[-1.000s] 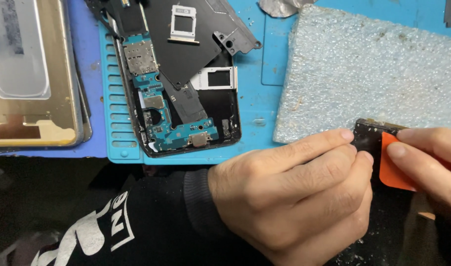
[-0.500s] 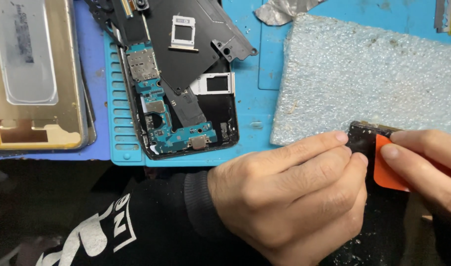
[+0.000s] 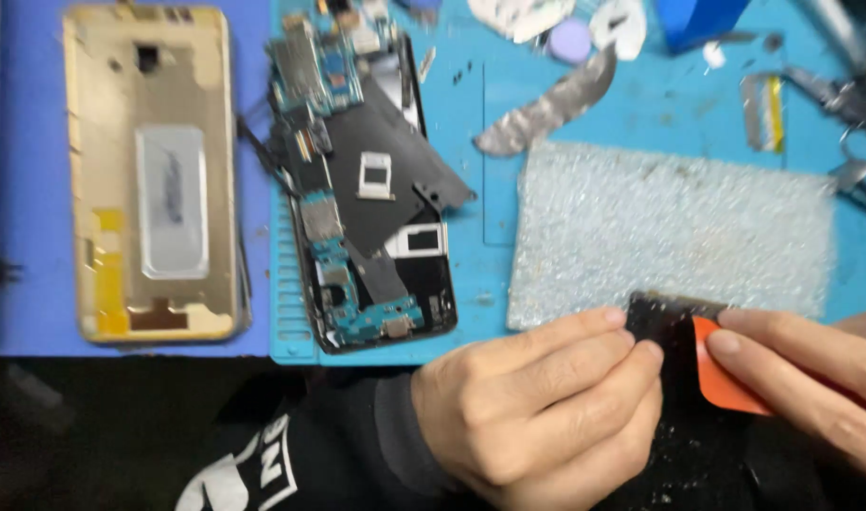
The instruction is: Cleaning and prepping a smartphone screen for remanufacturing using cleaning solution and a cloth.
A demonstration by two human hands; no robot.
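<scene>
The left hand (image 3: 537, 407) pinches a small dark part (image 3: 662, 322) between thumb and fingers at the near edge of the foam pad (image 3: 670, 237), while the right hand (image 3: 812, 383) grips an orange pick (image 3: 722, 378) laid against that part. On the blue mat (image 3: 509, 142) to the left lie an opened phone (image 3: 367, 199) with its board bare and, farther left, a gold frame (image 3: 149, 170).
</scene>
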